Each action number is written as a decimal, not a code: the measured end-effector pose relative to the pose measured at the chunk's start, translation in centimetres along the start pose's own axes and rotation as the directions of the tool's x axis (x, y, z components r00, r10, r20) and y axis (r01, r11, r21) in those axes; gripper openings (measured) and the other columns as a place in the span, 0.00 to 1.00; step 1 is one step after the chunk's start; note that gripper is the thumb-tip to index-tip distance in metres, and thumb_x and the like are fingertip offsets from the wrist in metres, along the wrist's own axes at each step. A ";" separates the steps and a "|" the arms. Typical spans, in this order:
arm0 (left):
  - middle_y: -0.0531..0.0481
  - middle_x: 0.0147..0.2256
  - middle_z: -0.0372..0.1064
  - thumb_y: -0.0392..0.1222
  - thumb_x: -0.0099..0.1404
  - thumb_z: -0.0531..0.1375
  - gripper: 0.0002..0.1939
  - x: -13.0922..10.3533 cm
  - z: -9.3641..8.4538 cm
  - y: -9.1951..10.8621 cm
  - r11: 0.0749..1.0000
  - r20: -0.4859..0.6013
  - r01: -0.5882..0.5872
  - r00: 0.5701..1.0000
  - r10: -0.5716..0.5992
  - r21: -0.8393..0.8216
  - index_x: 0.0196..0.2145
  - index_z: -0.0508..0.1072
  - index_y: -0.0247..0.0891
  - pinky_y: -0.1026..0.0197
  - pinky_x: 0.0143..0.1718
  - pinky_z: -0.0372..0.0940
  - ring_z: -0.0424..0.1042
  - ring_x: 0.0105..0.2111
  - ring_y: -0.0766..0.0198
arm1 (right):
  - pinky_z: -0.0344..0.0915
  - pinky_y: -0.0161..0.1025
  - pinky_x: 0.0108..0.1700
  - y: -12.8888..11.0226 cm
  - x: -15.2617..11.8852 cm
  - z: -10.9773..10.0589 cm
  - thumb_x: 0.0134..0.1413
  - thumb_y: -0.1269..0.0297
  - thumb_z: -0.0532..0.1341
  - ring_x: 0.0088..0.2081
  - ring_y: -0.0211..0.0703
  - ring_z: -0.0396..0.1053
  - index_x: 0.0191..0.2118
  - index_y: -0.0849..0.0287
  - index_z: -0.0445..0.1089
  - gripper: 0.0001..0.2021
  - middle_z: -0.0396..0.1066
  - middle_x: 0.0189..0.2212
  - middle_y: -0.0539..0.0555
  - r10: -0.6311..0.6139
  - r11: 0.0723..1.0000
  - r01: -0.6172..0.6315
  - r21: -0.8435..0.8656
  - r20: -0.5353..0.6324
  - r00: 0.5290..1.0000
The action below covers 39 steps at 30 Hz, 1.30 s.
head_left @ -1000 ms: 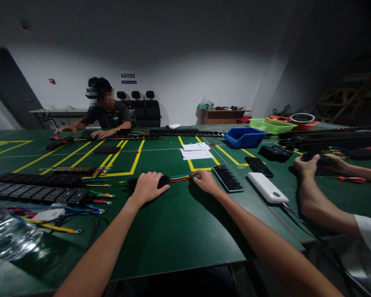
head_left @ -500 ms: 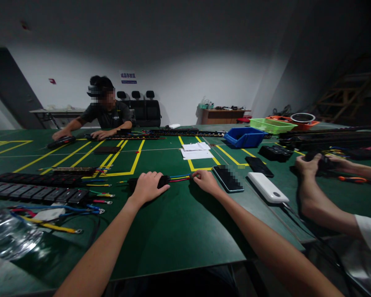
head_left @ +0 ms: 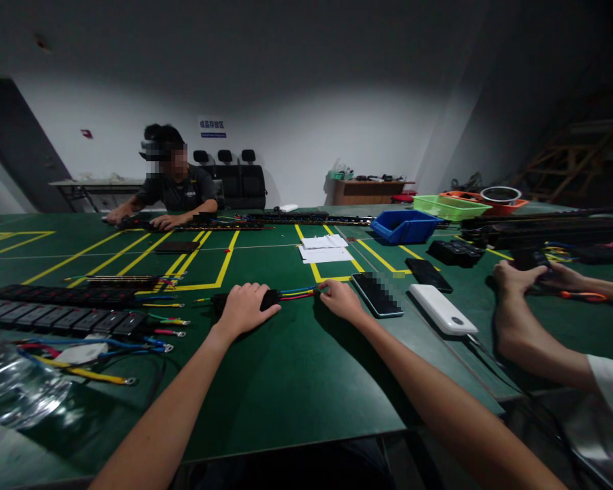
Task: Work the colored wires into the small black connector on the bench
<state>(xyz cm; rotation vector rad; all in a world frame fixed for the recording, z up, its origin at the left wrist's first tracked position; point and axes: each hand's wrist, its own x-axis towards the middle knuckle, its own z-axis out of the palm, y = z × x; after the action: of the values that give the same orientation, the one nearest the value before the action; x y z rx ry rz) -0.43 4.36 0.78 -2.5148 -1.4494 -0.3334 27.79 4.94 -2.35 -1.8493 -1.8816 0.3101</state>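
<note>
My left hand lies over a short black block on the green table, its fingers closed around the far side. Coloured wires, blue, yellow and red, run out of the block to the right. At their far end my right hand pinches the wire tips between thumb and fingers. A green-yellow wire end sticks out at the block's left. Just right of my right hand rests a phone.
Left: black socket strips, lugged cables and clear plastic. Right: a white power bank, a dark phone, a blue bin and a person's hands. Papers lie ahead; another person sits across.
My hands stay almost where they were. The person across has moved a hand and a dark object; the hands at the right have turned the black object they hold.
</note>
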 end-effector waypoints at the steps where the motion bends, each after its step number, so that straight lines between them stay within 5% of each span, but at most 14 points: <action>1: 0.40 0.45 0.75 0.67 0.68 0.51 0.30 0.0 0.0 0.0 1.000 -0.001 -0.005 1.000 0.005 0.004 0.50 0.74 0.40 0.50 0.43 0.61 0.72 0.44 0.49 | 0.52 0.34 0.31 0.0 0.0 0.0 0.56 0.66 0.60 0.31 0.42 0.69 0.47 0.56 0.77 0.15 0.76 0.30 0.53 0.004 1.000 -0.004 0.009 0.003 1.000; 19: 0.41 0.45 0.75 0.67 0.69 0.51 0.31 0.1 -0.2 0.1 1.000 -0.004 -0.012 1.000 0.012 -0.003 0.50 0.73 0.38 0.51 0.42 0.61 0.72 0.43 0.49 | 0.49 0.34 0.29 0.3 0.0 -0.1 0.55 0.68 0.58 0.28 0.39 0.65 0.41 0.58 0.77 0.11 0.75 0.28 0.50 -0.027 0.993 0.030 0.113 -0.022 0.999; 39: 0.41 0.45 0.75 0.67 0.68 0.51 0.31 0.1 -0.4 0.2 1.000 0.013 -0.002 1.000 0.003 -0.011 0.51 0.74 0.38 0.52 0.41 0.62 0.72 0.44 0.50 | 0.51 0.34 0.30 0.1 -0.1 -0.4 0.56 0.67 0.59 0.31 0.40 0.67 0.46 0.56 0.77 0.14 0.76 0.31 0.51 -0.013 0.996 0.012 0.089 0.014 1.000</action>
<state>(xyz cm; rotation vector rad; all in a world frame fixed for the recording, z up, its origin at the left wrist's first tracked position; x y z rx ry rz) -0.22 4.21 1.22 -2.5317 -1.4530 -0.3266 28.12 4.74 -2.06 -1.7806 -1.8580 0.3978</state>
